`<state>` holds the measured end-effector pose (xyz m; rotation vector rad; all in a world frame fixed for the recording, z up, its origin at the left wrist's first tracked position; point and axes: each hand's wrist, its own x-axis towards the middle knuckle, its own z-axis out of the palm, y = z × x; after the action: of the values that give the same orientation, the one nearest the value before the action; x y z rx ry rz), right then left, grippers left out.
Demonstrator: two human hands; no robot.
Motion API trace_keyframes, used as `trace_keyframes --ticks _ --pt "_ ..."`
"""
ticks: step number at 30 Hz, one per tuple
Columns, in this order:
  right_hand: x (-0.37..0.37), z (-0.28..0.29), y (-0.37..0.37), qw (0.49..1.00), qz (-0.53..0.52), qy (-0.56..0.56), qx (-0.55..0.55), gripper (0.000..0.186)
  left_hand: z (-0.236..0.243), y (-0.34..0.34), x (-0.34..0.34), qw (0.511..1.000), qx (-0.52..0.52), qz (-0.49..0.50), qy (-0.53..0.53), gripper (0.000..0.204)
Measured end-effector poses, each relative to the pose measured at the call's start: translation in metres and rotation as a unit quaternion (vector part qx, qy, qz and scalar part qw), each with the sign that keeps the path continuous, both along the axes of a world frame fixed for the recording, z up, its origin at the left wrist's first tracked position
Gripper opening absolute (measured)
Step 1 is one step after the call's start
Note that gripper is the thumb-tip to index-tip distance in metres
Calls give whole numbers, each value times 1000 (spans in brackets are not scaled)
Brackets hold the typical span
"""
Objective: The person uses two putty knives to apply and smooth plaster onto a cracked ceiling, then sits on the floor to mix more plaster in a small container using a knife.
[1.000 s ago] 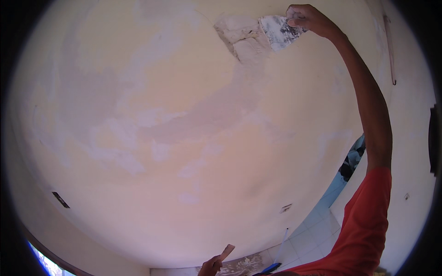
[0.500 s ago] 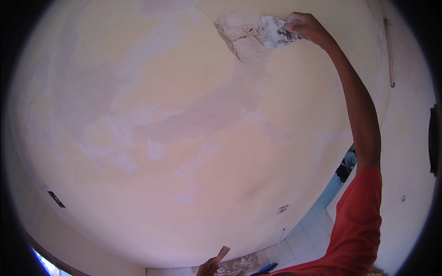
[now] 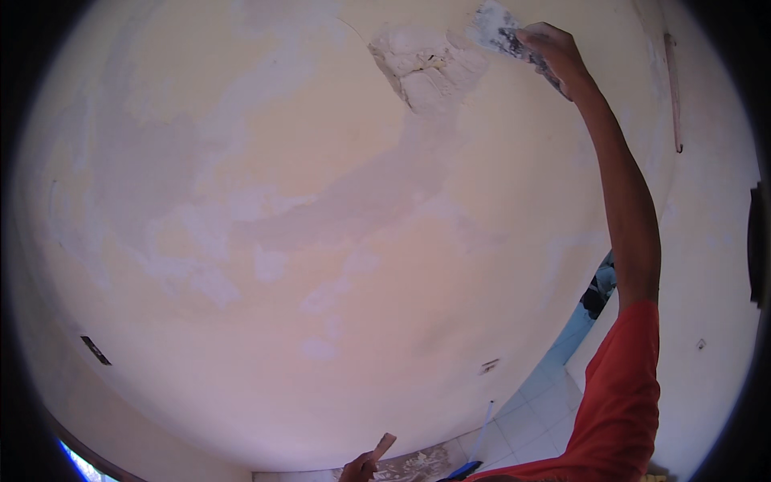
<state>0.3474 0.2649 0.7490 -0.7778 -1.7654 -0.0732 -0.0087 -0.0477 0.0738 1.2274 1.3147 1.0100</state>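
My right hand [image 3: 554, 56] is raised high against the yellowish wall [image 3: 337, 145], closed around a putty knife [image 3: 494, 30]. The knife's wide blade is smeared with white plaster and dark stains. Just left of the blade lies a rough patch of plaster [image 3: 426, 68] with a jagged left edge and a small dark gap in its middle. Low in the view, my left hand [image 3: 357, 468] is closed on a flat pinkish-brown handle [image 3: 385, 444] that points up and right. What that handle belongs to cannot be made out.
A blue-headed broom [image 3: 462, 470] stands on the tiled floor [image 3: 530, 414] at lower right, near a whitish-smeared brown area [image 3: 422, 463]. Wall sockets [image 3: 488, 366] sit low on the wall. A thin hooked rod [image 3: 675, 96] hangs at the upper right, and a doorway [image 3: 590, 309] opens behind my arm.
My right hand has moved slightly right with the putty knife, whose blade has swung up and off the rough patch, baring more of it. My left hand has barely moved.
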Motion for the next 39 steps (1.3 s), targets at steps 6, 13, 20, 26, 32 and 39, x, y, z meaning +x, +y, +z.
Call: trace_keyframes --ticks 6,13,20,26,32,39 --pt "-41 -7 -1 997 -39 35 -56 33 -46 8 -6 967 -96 17 -234 25" --pt "-24 -20 15 995 -90 17 27 33 -25 -4 -7 999 30 6 45 25" --pt "4 -42 31 979 -145 -25 142 38 -20 -2 -10 1000 -20 12 -1 24" --pt "20 -50 13 988 -106 33 108 38 -17 -9 -11 999 20 10 46 24" --pt "-26 -41 14 990 -36 36 135 37 -42 6 -10 999 -15 8 -31 24" --pt "-17 -51 14 965 -172 23 198 40 -16 -4 -9 999 -41 10 1 26"
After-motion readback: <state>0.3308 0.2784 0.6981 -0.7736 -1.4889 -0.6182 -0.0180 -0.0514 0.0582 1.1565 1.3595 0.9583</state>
